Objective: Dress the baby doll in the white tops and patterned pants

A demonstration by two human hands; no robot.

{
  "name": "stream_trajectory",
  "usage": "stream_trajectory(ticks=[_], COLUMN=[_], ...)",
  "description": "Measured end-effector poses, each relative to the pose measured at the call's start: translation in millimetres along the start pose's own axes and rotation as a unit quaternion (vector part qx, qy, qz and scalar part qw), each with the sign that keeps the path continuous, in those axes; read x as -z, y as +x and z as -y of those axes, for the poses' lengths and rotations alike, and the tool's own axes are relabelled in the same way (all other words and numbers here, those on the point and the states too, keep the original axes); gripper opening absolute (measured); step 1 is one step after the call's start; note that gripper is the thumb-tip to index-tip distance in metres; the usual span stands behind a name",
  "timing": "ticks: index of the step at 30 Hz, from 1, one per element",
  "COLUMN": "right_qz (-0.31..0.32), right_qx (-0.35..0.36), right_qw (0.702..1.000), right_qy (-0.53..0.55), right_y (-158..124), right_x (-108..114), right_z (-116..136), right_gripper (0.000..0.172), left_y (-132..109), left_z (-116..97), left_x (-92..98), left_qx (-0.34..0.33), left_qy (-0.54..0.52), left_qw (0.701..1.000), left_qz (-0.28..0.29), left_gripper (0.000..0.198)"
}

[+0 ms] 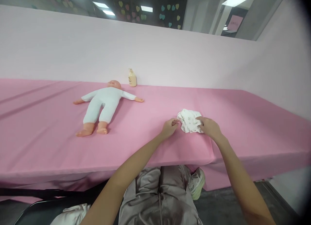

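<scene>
A small white cloth (190,120) with a faint scattered print lies bunched on the pink-covered table, its kind of garment or wrap unclear. At its left edge, my left hand (170,126) has curled fingers pinched on the fabric's border. My right hand (210,126) grips the opposite side, thumb below and fingers over the top. Further left, a baby doll (107,100) in a white bodysuit lies on its back, arms spread and feet toward me, apart from both hands.
A cream pump bottle (132,78) stands by the wall behind the doll. The pink table cover (48,147) drops over the front edge, above my legs. A black chair (36,212) with pale fabric (73,214) on it sits at lower left.
</scene>
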State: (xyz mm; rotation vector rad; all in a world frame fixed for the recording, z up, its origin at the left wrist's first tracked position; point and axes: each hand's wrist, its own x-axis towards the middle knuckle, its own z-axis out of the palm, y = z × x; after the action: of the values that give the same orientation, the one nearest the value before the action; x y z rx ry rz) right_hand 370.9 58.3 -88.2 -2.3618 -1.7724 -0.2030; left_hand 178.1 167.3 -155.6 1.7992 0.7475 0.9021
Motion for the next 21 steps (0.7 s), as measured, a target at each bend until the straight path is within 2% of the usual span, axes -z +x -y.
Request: stream_trajectory(ticks=[4,7,10,14,18,21], right_qz=[-0.120,-0.219,-0.285,-0.348,-0.342,-0.320], right_qx=[0.035,0.136,0.227,0.259,0.282,0.278], right_qw=[0.992,0.964,0.924,0.889,0.881,0.894], right_qy=[0.006,0.063,0.120,0.149,0.164,0.145], right_y=[27,51,68,81,92,95], right_x=[29,66,103,140,164,179], right_z=[20,56,95,130,142,149], right_gripper=[0.040,0.040,0.036,0.028,0.026,0.026], left_y=[-3,3,17,38,48,50], left_z=[-13,-43,-88,-142,-177,-193], left_x=[1.6,10.7,28.3,61.4,95.5,115.4], left_qx=[-0.021,-0.093,-0.168,-0.201,-0.198,-0.193], left_qy=[0.039,0.012,-0.015,-0.041,-0.037,0.016], left_qw=[0.993,0.981,0.975,0.971,0.978,0.981], left_qz=[-0.111,-0.169,-0.146,-0.124,-0.049,-0.029], left_gripper=[0.028,0.033,0.045,0.033,0.019,0.018])
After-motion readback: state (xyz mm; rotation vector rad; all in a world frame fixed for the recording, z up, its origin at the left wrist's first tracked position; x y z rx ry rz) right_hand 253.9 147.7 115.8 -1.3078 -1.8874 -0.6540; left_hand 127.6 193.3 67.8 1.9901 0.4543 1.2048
